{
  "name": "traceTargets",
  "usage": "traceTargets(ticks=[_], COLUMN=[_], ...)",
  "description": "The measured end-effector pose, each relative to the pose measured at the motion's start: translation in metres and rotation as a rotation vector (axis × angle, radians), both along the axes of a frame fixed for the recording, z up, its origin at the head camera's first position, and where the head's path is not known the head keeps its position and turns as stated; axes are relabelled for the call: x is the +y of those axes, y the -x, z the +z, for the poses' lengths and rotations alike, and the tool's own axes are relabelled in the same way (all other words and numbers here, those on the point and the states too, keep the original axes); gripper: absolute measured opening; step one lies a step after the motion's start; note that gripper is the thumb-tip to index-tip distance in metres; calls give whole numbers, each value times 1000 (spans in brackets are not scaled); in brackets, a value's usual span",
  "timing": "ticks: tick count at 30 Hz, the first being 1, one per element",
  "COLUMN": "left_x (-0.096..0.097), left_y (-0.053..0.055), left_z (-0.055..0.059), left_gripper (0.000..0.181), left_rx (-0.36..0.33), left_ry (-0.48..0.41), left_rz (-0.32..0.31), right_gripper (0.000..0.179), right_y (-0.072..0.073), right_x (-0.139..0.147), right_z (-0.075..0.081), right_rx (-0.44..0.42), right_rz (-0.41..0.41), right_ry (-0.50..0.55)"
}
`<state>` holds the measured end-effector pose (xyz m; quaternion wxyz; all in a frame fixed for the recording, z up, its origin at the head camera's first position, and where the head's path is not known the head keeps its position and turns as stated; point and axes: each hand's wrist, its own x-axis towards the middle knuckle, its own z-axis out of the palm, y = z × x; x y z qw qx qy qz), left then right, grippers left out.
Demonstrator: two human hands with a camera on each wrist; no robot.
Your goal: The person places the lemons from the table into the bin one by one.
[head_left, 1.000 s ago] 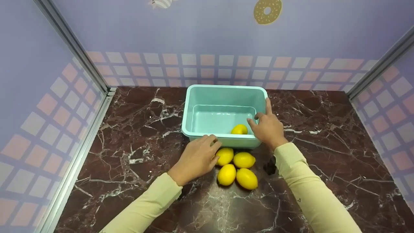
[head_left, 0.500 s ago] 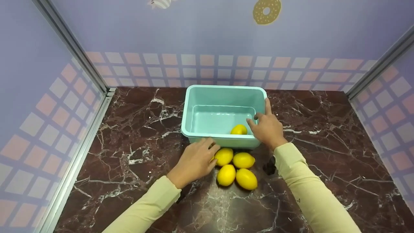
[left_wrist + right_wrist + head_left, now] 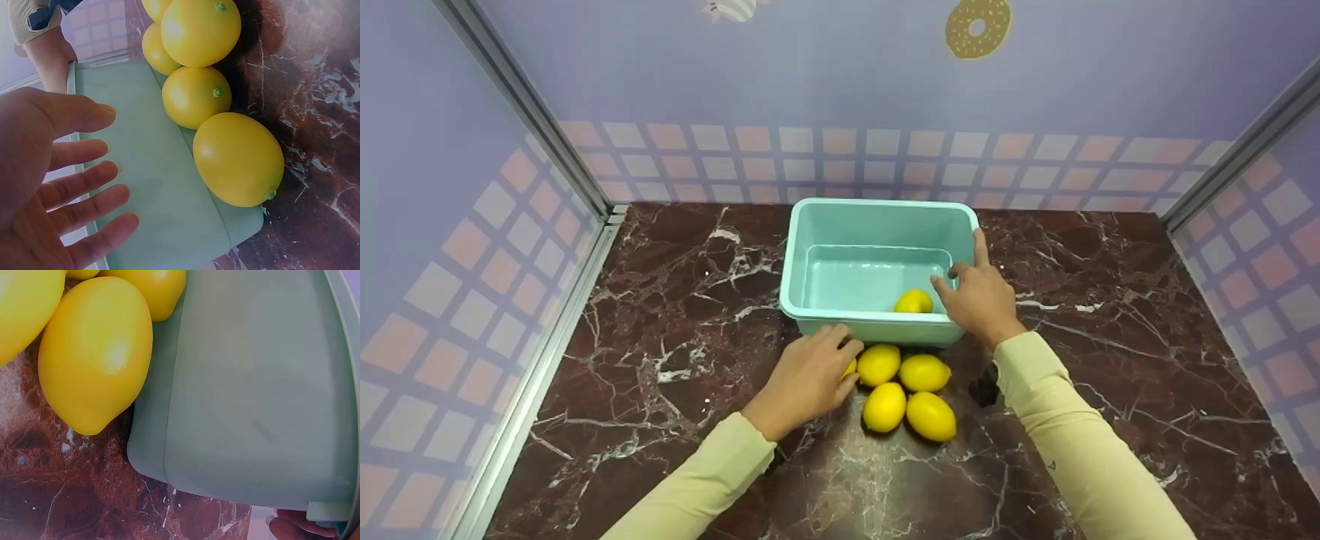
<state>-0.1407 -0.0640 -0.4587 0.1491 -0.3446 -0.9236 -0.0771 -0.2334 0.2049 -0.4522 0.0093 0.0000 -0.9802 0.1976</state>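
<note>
A light-green plastic basin (image 3: 840,315) stands on the table, with one lemon (image 3: 913,301) inside near its front right. My left hand (image 3: 808,375) is spread in front of the basin, beside several lemons (image 3: 879,365). A yellow sliver of the leftmost lemon (image 3: 239,160) shows behind the fingers in the head view; the left wrist view shows it whole, apart from the slightly bent fingers (image 3: 93,211). My right hand (image 3: 979,296) holds the basin's right rim, its index finger along the edge. In the right wrist view, fingertips (image 3: 292,526) curl beneath the rim.
The dark red marbled table (image 3: 675,322) reaches the patterned back wall (image 3: 847,90). Metal-framed side panels stand left and right. A dark band (image 3: 985,384) shows at the right wrist.
My left hand has drawn slightly back and to the left, uncovering a bit of the lemon behind its fingers. The right hand, the basin and the lemons stay practically in place.
</note>
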Motion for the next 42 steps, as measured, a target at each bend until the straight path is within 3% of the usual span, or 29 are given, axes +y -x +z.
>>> traceTargets(ticks=[23,31,42], left_x=[2,-1,-3], left_y=[1,4,8], left_z=[-11,-18,-24], left_gripper=[30,31,32], left_rx=[-27,8,-32], left_ry=[26,-1,25], left_rz=[17,6,24], right_gripper=[53,51,53], right_y=[0,1,0], right_x=[0,0,0], right_z=[0,0,0], right_rx=[-4,-8,-12], right_rz=[0,-3,3], right_ry=[6,15,3])
